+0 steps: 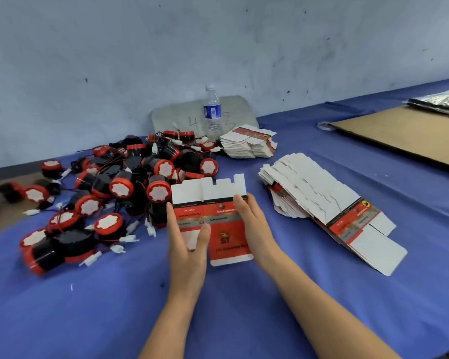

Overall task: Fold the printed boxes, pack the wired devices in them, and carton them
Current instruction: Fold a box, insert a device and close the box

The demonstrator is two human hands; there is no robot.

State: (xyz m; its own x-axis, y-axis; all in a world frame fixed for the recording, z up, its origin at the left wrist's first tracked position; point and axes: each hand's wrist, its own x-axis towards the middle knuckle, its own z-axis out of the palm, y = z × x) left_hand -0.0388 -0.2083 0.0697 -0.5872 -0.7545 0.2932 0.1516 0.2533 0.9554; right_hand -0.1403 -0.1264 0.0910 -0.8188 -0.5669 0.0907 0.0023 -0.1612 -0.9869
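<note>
Flat printed box [224,216] sits mid-worktop [244,320], white flaps pointing away. The left hand [187,244] lies spread on its left edge, fingers straight, thumb across the red face. The right hand [254,229] runs straight-fingered along the right edge, thumb out of sight. Wired devices [130,182] are heaped to the left, and the stack of flat boxes [322,200] fans out on the right.
</note>
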